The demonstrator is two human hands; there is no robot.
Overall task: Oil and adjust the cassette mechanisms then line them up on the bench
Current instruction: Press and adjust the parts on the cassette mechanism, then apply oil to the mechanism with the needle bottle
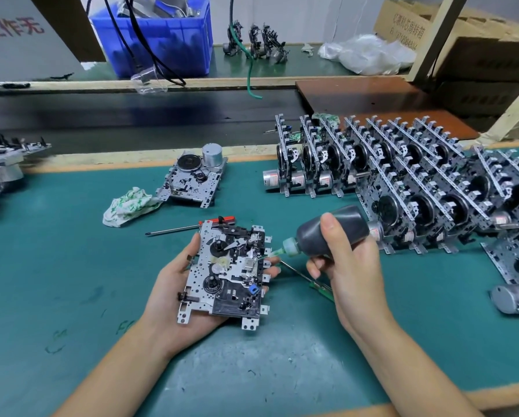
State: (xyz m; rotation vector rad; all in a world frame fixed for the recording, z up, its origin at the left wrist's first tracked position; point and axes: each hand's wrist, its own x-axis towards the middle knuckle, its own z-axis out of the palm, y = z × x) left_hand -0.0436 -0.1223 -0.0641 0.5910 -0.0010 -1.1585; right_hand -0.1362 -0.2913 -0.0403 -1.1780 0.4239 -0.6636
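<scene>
Head view, left fingers [274,261] cradling cassette mechanism [226,275], right fingers [327,228] gripping oil bottle [333,230]

A dark grey oil bottle [333,231], green-tipped, is seen; white green-printed rag [128,203] at ten o'clock on teal mat [71,266].

A cassette mechanism [225,273], silver plate with black reels and a blue part, lies face up in the left hand [174,296]. The dark oil bottle [331,233], gripped by the right hand [347,267], points its green nozzle at the mechanism's right edge. Finished mechanisms [402,182] stand on edge in rows on the green mat, right of the hands.
</scene>
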